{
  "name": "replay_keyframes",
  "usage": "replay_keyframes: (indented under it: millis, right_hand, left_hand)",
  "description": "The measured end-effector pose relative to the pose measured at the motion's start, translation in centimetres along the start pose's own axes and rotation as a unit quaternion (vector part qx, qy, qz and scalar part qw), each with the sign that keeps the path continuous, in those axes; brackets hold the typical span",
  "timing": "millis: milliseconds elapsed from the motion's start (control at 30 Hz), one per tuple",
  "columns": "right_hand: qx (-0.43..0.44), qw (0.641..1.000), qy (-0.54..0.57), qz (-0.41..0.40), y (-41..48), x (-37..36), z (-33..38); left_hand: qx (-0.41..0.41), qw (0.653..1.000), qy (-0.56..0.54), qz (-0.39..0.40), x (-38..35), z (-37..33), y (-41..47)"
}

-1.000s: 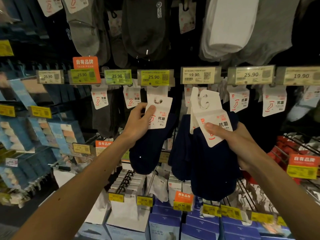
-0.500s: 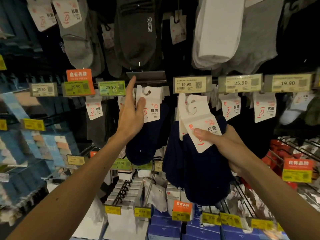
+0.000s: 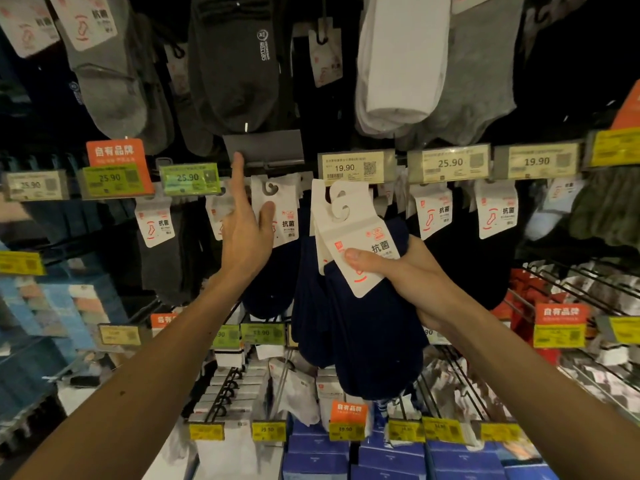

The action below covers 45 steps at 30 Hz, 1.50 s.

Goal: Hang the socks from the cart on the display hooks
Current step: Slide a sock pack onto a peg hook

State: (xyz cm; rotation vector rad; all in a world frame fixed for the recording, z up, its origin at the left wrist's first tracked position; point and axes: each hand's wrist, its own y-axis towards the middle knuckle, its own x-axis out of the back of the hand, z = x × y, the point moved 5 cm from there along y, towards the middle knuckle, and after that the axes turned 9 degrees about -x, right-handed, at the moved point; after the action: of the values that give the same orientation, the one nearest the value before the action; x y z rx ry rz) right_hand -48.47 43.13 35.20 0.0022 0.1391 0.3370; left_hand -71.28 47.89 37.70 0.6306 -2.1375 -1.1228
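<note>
Under flipped-up price flap (image 3: 263, 148), L hand (image 3: 246, 237): index straight, propping it, thumb pinching card of navy sock pack (image 3: 287, 223). R hand (image 3: 415, 282) curled round spare stack (image 3: 363, 341) alongside. Risk: flap drops or card hole misses peg (tip hidden) → pack falls.

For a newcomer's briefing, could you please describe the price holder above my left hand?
On the sock wall, between the green 25.90 label and the white 19.90 label, sits the price holder above the left hand. It alone shows blank grey, no price.
</note>
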Motion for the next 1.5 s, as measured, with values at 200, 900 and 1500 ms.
replay_keyframes:
  millis: [200,900,1500]
  right_hand:
    - [-0.011,1.0,0.002,-0.002,0.0,-0.2,-0.1]
    - [-0.043,0.999,0.01,0.0,0.4,-0.1,-2.1]
    - [-0.057,0.998,0.022,-0.004,0.5,-2.1,-5.0]
  left_hand:
    - [0.014,1.0,0.017,0.003,-0.6,0.0,0.0]
    - [0.154,0.97,-0.179,0.059,1.6,-4.8,-7.9]
    - [0.296,0.92,-0.255,-0.036,1.8,-3.8,-10.3]
